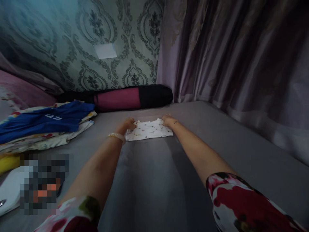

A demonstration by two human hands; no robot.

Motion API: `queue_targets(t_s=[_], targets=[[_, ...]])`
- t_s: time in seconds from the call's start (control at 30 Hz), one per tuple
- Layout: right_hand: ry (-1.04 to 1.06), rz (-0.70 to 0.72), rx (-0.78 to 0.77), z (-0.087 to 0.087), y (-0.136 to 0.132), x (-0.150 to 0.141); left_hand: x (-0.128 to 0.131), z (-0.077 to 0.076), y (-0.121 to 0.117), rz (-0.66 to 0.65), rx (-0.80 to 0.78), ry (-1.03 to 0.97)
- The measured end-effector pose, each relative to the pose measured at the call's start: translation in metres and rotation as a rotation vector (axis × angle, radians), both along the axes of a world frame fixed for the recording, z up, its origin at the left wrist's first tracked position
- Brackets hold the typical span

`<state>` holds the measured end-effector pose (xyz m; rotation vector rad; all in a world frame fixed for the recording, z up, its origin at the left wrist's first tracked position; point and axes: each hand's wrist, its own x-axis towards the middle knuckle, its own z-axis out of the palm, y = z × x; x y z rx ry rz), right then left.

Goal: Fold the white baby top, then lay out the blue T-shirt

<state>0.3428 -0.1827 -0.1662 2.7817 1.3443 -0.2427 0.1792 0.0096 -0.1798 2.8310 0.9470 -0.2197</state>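
A small white garment (151, 129) with a scattered little print lies folded into a flat rectangle on the grey bed sheet (154, 180). Its far left corner is under my left hand (129, 123), whose fingers look closed on the fabric. My right hand (167, 120) grips the far right corner in the same way. Both arms reach forward, and the fingertips are partly hidden by the hands and the cloth.
To the left lies a pile of clothes with a blue garment (48, 120) on top. Nearer are a yellow cloth (9, 163), a white object (14, 190) and a blurred-out patch. A black and maroon roll (118, 99) lines the wall; purple curtains (217, 54) hang at the right.
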Motion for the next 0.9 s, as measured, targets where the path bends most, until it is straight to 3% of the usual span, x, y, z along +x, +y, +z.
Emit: queue_targets(t_s=[0.13, 0.27, 0.5, 0.6, 0.73, 0.9], targets=[[-0.045, 0.029, 0.115, -0.004, -0.024, -0.015, -0.017, 0.001, -0.021, 0.041, 0.067, -0.072], [-0.067, 0.032, 0.182, 0.004, -0.045, -0.023, -0.036, 0.016, -0.033, 0.032, 0.093, -0.118], [-0.109, 0.082, 0.331, 0.054, -0.073, -0.028, -0.061, 0.073, -0.039, -0.033, 0.195, -0.315], [-0.156, 0.108, 0.426, 0.07, -0.087, -0.036, -0.071, 0.088, -0.048, -0.047, 0.276, -0.398], [-0.247, 0.205, 0.468, 0.062, -0.11, -0.053, -0.091, 0.077, -0.067, -0.113, 0.337, -0.457], [-0.205, 0.328, 0.372, 0.023, -0.15, -0.077, -0.129, 0.032, -0.098, -0.224, 0.18, -0.426]])
